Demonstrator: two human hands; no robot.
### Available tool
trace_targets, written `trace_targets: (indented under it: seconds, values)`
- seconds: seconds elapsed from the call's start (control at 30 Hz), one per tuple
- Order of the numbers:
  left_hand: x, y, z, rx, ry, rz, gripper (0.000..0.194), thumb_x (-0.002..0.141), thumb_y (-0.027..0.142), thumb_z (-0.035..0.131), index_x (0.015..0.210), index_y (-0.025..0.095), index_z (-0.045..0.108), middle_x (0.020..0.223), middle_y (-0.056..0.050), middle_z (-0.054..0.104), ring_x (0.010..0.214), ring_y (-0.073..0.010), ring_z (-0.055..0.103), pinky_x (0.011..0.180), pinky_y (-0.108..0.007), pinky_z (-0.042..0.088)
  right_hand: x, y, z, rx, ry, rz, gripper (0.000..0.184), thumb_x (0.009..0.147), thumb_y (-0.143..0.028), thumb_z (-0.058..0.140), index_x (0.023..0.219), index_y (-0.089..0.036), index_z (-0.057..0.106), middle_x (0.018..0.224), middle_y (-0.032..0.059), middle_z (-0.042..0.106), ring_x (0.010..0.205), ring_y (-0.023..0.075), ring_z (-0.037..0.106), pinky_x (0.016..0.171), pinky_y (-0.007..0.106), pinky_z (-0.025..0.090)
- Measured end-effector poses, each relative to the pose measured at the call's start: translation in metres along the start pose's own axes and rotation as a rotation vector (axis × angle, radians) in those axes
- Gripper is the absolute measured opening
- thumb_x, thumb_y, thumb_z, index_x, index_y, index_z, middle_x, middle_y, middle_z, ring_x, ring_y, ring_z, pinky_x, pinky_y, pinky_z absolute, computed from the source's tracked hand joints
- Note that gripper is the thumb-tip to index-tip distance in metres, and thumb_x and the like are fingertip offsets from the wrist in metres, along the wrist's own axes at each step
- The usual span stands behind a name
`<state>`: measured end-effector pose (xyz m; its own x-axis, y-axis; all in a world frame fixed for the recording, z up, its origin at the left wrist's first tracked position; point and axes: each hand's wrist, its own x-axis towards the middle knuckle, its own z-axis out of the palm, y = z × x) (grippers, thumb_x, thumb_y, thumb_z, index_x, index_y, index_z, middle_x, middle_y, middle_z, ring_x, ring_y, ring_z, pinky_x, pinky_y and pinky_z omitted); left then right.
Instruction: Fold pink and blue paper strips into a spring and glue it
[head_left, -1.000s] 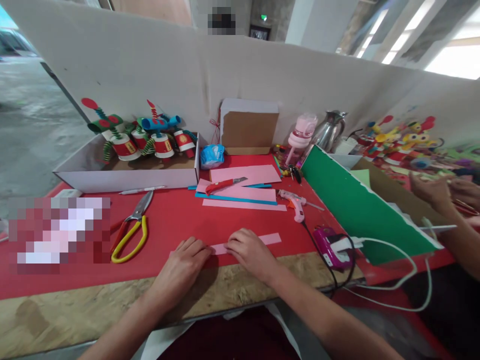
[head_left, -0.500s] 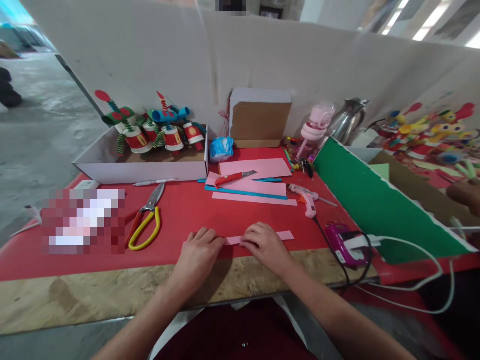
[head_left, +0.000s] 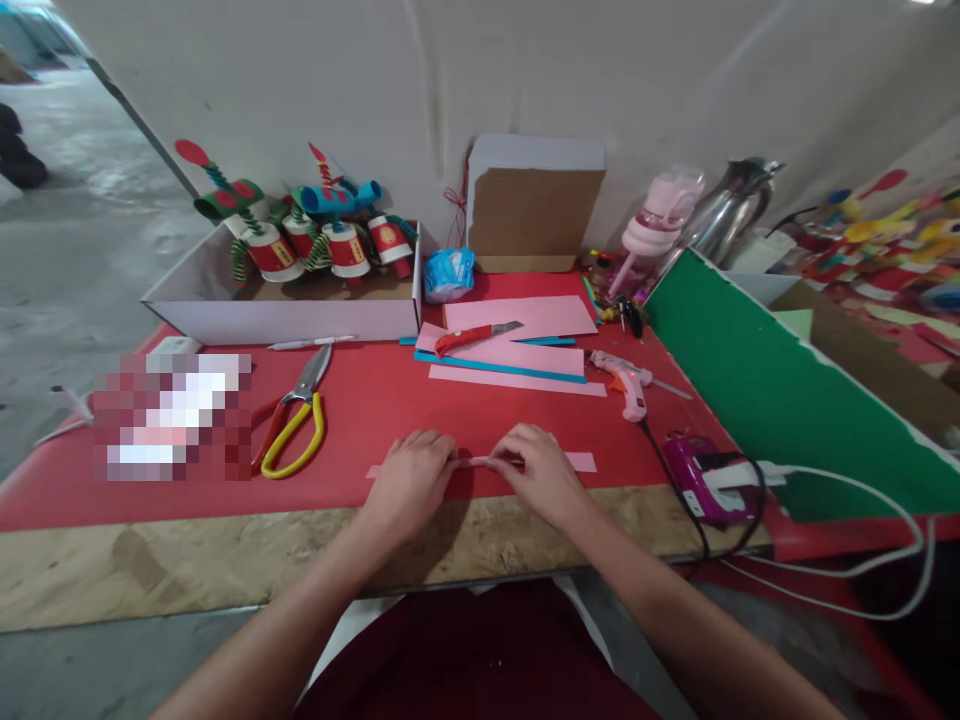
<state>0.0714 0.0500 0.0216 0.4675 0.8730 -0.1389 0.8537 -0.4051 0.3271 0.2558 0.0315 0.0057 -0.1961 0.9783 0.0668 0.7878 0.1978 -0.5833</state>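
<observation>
A narrow pink paper strip (head_left: pixel 582 462) runs left to right near the table's front edge, its ends showing beyond both hands. My left hand (head_left: pixel 414 478) is closed on its left part, fingers curled over the paper. Closed in a pinch, my right hand (head_left: pixel 541 474) grips it farther right. The short stretch between my fingertips looks narrower, edge-up or bent. Past my hands lie more pink paper sheets (head_left: pixel 525 312) and blue strips (head_left: pixel 499 367), with a red-handled cutter knife (head_left: pixel 474 338) on top. Scissors (head_left: pixel 300 410) with yellow and red handles rest to the left.
A white box (head_left: pixel 300 322) holds paper-cup figures at the back left. On the right are a pink glue gun (head_left: pixel 626 383), a purple power adapter (head_left: pixel 709 480) with cables, and a green-sided box (head_left: pixel 802 400). A pink bottle (head_left: pixel 660 225) and steel jug (head_left: pixel 731 210) stand behind.
The stretch of pink strip between my hands has gone from flat to narrow, as if lifted or folded. My right hand's fingers are now more arched. The camera view has tilted down slightly.
</observation>
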Motion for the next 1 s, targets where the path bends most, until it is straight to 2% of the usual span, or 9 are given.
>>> trace_targets:
  seconds: [0.17, 0.3, 0.57, 1.0]
  values:
    - [0.005, -0.002, -0.003, -0.016, -0.043, -0.006, 0.021, 0.089, 0.022, 0.040, 0.084, 0.016, 0.060, 0.086, -0.007, 0.064, 0.082, -0.0205, 0.057, 0.072, -0.032, 0.041, 0.007, -0.006, -0.006, -0.039, -0.100, 0.098, 0.009, 0.081, -0.026, 0.066, 0.075, -0.020, 0.063, 0.078, 0.0006, 0.061, 0.076, 0.0148, 0.054, 0.070, 0.029, 0.032]
    - [0.006, -0.006, -0.003, -0.021, -0.050, 0.014, 0.023, 0.089, 0.022, 0.040, 0.080, 0.017, 0.060, 0.083, -0.007, 0.063, 0.079, -0.0192, 0.057, 0.070, -0.031, 0.041, 0.010, -0.007, -0.008, -0.082, -0.137, 0.130, 0.014, 0.079, -0.029, 0.067, 0.072, -0.019, 0.060, 0.076, 0.0003, 0.060, 0.077, 0.0157, 0.054, 0.068, 0.029, 0.031]
    - [0.010, -0.005, -0.003, 0.012, -0.086, 0.024, 0.023, 0.087, 0.018, 0.038, 0.076, 0.017, 0.059, 0.080, -0.006, 0.061, 0.075, -0.0190, 0.057, 0.068, -0.031, 0.041, 0.010, -0.009, -0.010, -0.155, -0.179, 0.080, 0.010, 0.083, -0.021, 0.061, 0.074, -0.019, 0.057, 0.079, 0.0015, 0.057, 0.078, 0.0157, 0.051, 0.068, 0.028, 0.030]
    - [0.011, -0.001, -0.006, 0.061, -0.118, -0.007, 0.019, 0.086, 0.016, 0.039, 0.081, 0.015, 0.058, 0.082, -0.008, 0.061, 0.078, -0.0211, 0.057, 0.069, -0.032, 0.041, 0.013, -0.011, -0.011, -0.228, -0.227, 0.090, 0.012, 0.084, -0.024, 0.060, 0.074, -0.019, 0.055, 0.080, 0.0020, 0.057, 0.078, 0.0167, 0.052, 0.065, 0.029, 0.028]
